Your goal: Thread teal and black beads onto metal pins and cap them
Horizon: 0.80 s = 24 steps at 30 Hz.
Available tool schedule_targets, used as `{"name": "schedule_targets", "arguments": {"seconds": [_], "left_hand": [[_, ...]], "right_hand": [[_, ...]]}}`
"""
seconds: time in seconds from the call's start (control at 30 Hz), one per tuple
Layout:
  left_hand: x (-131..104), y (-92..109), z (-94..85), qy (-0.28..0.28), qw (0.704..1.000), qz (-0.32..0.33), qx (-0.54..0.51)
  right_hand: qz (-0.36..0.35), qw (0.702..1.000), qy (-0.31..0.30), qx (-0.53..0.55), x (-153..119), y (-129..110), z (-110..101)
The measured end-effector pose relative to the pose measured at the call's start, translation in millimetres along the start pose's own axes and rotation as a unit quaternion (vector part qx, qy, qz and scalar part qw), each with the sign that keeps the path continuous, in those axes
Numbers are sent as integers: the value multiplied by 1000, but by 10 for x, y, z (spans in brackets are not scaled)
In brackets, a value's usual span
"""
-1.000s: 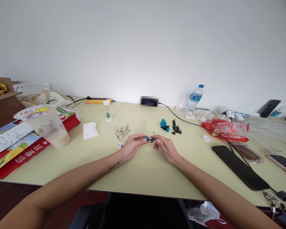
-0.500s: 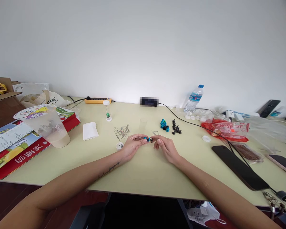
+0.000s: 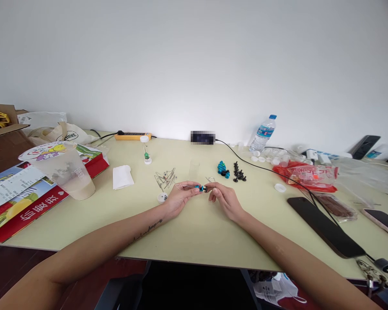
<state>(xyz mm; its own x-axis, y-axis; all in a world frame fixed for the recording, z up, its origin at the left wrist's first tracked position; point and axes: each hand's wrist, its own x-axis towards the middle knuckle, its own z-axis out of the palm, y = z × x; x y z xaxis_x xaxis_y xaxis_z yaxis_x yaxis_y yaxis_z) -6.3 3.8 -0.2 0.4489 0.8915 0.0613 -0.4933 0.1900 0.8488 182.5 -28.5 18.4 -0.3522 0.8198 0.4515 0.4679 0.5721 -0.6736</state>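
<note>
My left hand point(image 3: 179, 199) pinches a small blue part point(image 3: 201, 188) with thin metal wires pointing back along the fingers. My right hand point(image 3: 228, 201) has curled fingers, and its fingertips meet a small black piece point(image 3: 206, 189) at the blue part's right end. Behind the hands stands a clear plastic tube point(image 3: 194, 167). Bent metal wires point(image 3: 165, 177) lie loose beyond my left hand, near a white cap point(image 3: 162, 197) holding tiny metal bits. Beyond my right hand are piles of blue parts point(image 3: 222, 168) and black pegs point(image 3: 239, 173).
A green piece in a white-capped clear tube point(image 3: 146, 153) stands at the back left. Folded white paper point(image 3: 123, 177), a drink cup point(image 3: 79, 189) and a red box point(image 3: 35, 211) lie left. A water bottle point(image 3: 263, 135), white caps point(image 3: 260, 156), red packaging point(image 3: 305, 176) and a black power bank point(image 3: 325, 226) are right.
Both hands stay nearly in place. The black piece at the end of the blue part appears slightly turned between the fingertips.
</note>
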Motion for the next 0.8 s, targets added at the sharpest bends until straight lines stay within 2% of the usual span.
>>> {"name": "schedule_targets", "arguments": {"seconds": [0.8], "left_hand": [[1,-3,-2,10,1000,-4,5]], "right_hand": [[2,1000,4,-8,-2,-19,-8]]}}
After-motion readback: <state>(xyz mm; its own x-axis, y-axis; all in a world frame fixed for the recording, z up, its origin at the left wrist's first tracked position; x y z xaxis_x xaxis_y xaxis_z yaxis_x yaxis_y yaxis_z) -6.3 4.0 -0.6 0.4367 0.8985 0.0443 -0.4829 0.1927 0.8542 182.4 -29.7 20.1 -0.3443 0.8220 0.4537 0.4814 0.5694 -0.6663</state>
